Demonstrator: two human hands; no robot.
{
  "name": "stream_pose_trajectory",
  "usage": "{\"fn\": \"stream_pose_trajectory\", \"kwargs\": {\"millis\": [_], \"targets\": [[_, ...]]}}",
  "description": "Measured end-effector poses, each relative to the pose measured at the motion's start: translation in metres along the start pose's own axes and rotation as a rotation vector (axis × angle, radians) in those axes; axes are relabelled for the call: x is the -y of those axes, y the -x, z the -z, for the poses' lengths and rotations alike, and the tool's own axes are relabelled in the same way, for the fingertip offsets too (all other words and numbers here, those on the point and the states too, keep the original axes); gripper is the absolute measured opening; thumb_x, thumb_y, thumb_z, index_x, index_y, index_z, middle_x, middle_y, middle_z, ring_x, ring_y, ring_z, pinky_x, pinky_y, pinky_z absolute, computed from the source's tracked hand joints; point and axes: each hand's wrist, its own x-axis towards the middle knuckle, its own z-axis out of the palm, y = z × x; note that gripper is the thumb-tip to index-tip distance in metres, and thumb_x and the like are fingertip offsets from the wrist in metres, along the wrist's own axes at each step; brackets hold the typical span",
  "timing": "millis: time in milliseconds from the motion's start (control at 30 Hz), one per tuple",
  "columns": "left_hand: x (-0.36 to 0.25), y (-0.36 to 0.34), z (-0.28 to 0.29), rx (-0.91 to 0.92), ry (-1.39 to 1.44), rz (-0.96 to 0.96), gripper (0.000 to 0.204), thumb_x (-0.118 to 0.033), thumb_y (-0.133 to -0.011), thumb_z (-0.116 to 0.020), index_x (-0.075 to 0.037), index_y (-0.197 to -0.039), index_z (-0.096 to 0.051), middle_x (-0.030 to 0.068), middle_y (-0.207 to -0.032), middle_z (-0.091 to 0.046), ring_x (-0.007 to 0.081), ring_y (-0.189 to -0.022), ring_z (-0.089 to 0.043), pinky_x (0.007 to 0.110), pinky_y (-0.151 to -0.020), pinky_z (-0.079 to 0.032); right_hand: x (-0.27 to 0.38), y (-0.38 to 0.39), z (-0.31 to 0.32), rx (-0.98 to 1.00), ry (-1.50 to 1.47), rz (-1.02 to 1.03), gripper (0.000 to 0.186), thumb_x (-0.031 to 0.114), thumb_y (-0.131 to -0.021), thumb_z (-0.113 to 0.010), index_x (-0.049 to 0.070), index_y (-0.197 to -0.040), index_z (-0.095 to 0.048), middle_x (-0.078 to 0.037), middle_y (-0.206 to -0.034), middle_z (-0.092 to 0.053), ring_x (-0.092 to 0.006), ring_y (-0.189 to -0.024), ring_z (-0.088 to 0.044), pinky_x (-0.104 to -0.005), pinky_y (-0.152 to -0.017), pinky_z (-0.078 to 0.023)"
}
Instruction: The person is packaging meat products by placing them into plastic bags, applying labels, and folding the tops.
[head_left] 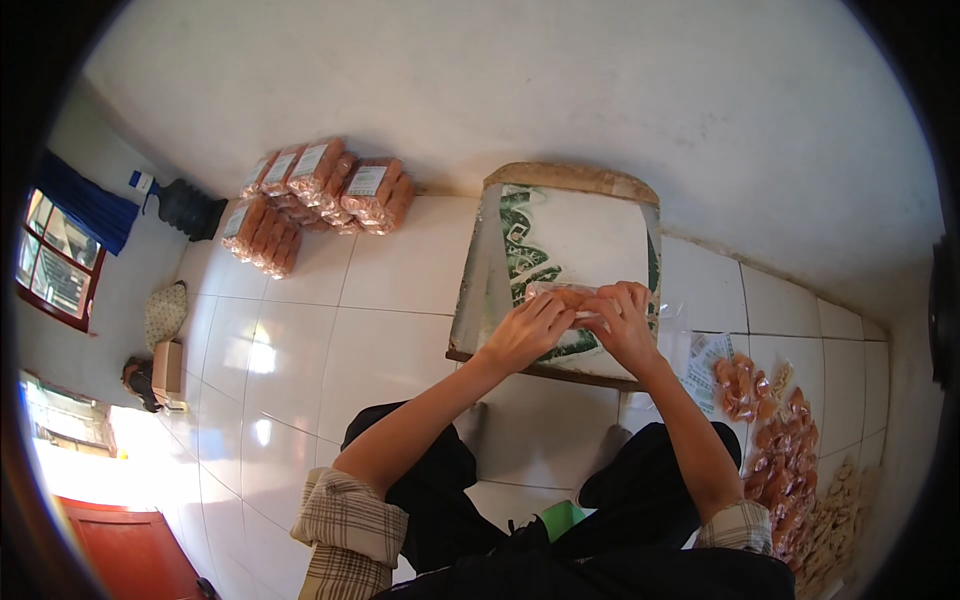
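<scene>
Over the near part of a low table (600, 225) with a white and green patterned top, I hold a clear plastic packet (562, 292) of orange-brown pieces. My left hand (532, 332) is closed on its left side, with the fingertips over the plastic. On the right side, my right hand (622, 325) pinches the packet, its fingers bent and close to the left ones. My hands cover much of the packet, so I cannot make out exactly what the pieces are.
Stacked labelled packs of orange-brown pieces (370, 195) stand by the wall at the back left. On the floor to my right lie clear plastic bags (673, 340), printed sheets (708, 365), many orange-brown pieces (780, 460) and paler pieces (838, 510). A box (167, 367) sits far left.
</scene>
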Motion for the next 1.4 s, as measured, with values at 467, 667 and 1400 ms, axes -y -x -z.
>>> {"fn": "stream_pose_trajectory", "kwargs": {"millis": [467, 667, 1400], "targets": [[-0.006, -0.005, -0.005, 0.086, 0.212, 0.228, 0.015, -0.004, -0.08, -0.054, 0.001, -0.094, -0.056, 0.0103, -0.084, -0.049, 0.0257, -0.081, -0.055, 0.036, -0.065, -0.048, 0.004, 0.008, -0.006, 0.066, 0.189, 0.133, 0.025, 0.014, -0.067, -0.071, 0.006, -0.086, -0.057, -0.002, -0.089, -0.054, -0.0219, -0.091, -0.05, -0.0432, -0.084, -0.034], [-0.007, -0.005, -0.013, 0.136, 0.212, 0.285, 0.012, -0.008, -0.082, -0.055, 0.001, -0.09, -0.058, 0.0115, -0.085, -0.051, 0.028, -0.082, -0.055, 0.038, -0.069, -0.047, 0.005, 0.01, -0.009, 0.094, 0.137, 0.062, 0.019, 0.011, -0.07, -0.067, 0.005, -0.086, -0.058, -0.005, -0.085, -0.055, -0.0231, -0.086, -0.049, -0.0407, -0.082, -0.034], [-0.002, -0.021, -0.014, -0.031, 0.163, 0.251, 0.023, -0.002, -0.072, -0.059, -0.002, -0.095, -0.054, 0.0097, -0.092, -0.053, 0.0268, -0.091, -0.053, 0.036, -0.076, -0.048, -0.007, -0.017, 0.002, 0.074, 0.111, 0.075, 0.033, 0.015, -0.064, -0.073, 0.008, -0.094, -0.061, -0.001, -0.083, -0.057, -0.0214, -0.084, -0.048, -0.0374, -0.083, -0.033]]}}
